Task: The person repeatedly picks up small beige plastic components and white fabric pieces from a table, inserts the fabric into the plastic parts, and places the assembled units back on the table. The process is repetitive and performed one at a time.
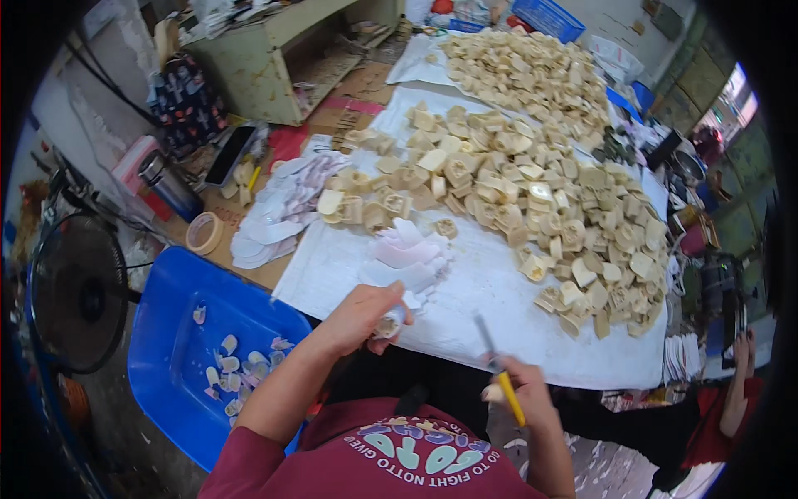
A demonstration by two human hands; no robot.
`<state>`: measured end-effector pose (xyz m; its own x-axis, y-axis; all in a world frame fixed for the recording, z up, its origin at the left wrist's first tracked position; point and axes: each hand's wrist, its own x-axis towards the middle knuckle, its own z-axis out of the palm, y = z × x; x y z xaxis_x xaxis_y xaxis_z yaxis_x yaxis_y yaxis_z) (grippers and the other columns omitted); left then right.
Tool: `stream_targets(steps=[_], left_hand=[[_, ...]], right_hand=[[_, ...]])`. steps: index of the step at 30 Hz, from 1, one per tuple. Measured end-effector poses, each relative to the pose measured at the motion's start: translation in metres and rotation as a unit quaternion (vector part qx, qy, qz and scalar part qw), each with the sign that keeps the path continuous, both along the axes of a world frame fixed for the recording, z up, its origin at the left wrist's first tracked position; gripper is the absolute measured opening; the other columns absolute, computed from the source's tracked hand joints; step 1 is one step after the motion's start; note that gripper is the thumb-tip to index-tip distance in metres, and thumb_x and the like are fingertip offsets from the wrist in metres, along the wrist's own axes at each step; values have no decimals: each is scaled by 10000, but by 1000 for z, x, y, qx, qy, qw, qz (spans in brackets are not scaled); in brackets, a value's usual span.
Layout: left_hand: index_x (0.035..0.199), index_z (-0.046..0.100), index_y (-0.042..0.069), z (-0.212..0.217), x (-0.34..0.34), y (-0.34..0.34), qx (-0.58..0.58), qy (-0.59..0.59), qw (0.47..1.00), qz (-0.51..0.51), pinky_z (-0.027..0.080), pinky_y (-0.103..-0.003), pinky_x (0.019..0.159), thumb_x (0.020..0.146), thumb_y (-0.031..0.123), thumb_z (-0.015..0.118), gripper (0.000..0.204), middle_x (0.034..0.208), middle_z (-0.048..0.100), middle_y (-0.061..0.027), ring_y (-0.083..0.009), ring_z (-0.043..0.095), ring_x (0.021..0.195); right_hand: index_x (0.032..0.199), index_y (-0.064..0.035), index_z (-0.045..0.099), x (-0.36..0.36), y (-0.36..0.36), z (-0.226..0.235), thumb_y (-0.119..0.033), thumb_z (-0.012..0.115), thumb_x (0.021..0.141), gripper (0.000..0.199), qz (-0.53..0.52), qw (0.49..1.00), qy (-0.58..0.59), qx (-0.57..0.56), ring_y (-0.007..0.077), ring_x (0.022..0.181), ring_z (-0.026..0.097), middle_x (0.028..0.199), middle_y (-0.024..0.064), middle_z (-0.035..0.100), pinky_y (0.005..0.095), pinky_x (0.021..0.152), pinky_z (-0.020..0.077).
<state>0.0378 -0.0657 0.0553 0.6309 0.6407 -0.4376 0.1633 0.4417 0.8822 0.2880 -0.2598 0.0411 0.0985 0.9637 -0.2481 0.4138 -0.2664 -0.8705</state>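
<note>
My left hand is closed around a small hollow beige piece, which appears to have a pale cover partly around it. In my right hand is a yellow-handled knife, its narrow grey blade blurred and pointing up and away from me. Just beyond the left hand lies a loose stack of pale pink and white cut-out pieces on the white sheet. A large heap of hollow beige pieces spreads over the far and right parts of the sheet.
Left of me sits a blue tub with several covered pieces inside. More pale cut-outs, a tape roll, a flask and a phone lie at the left. A fan stands far left. Another person's arm shows at right.
</note>
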Motion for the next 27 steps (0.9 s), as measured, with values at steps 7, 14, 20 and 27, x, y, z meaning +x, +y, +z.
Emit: stream_targets(steps=[7,14,20,27], left_hand=[[901,667,-26,-28,-181,-2,231,517,813,132,507,-412,642,898,408,557,447,741,664,-135,-318,658,694],[1083,638,-23,-22,-203,36,397,505,723,253,458,-411,894,843,383,632,472,1132,607,-209,-367,579,1051],[1086,645,-2,-26,-163,174,463,462,694,302,477,-415,850,800,353,676,457,1026,651,-219,-371,616,974],[1095,629,18,-73,-195,234,276,70,829,482,527,-340,699,853,207,635,308,912,689,-133,-254,664,810]], right_hand=[[1229,-35,549,57,-14,8,-46,699,651,597,-106,921,-372,37,346,822,609,946,164,613,389,748,497],[1259,2,518,61,8,-7,-28,649,656,618,-99,915,-392,14,347,924,563,974,180,554,379,833,456],[1242,10,526,62,-2,-9,34,612,692,557,-131,917,-377,12,386,1021,532,1077,208,531,403,914,430],[1147,42,556,64,-22,-18,31,588,742,406,-185,923,-315,122,386,1088,525,1172,215,528,390,965,406]])
